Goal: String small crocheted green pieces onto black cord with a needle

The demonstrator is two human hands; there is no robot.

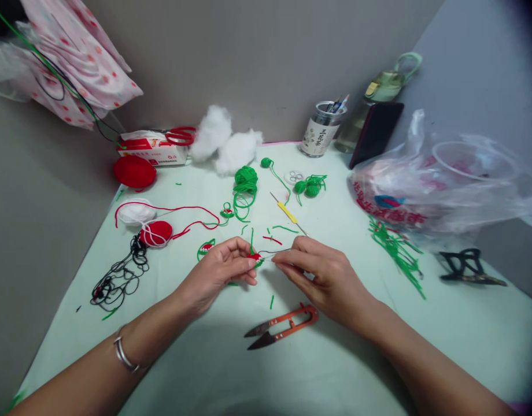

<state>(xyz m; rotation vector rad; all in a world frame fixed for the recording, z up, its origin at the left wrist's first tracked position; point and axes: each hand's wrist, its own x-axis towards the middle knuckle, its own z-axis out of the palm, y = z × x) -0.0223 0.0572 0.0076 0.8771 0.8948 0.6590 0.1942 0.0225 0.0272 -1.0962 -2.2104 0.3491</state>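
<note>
My left hand pinches a small crochet piece in red, white and green between thumb and fingers. Close beside it, the fingertips of my right hand are closed on what looks like a thin sewing needle, mostly hidden by the fingers. A dark thread runs from the crochet piece toward my right fingers. Another red, white and green crochet piece lies just behind my left hand. Orange thread snips rest with blades apart in front of my hands. Behind my right hand lies a yellow-handled crochet hook.
Green yarn, red yarn, white yarn and tangled black yarn lie around. White stuffing and a pen jar stand at the back. A plastic bag and a black hair clip are at right.
</note>
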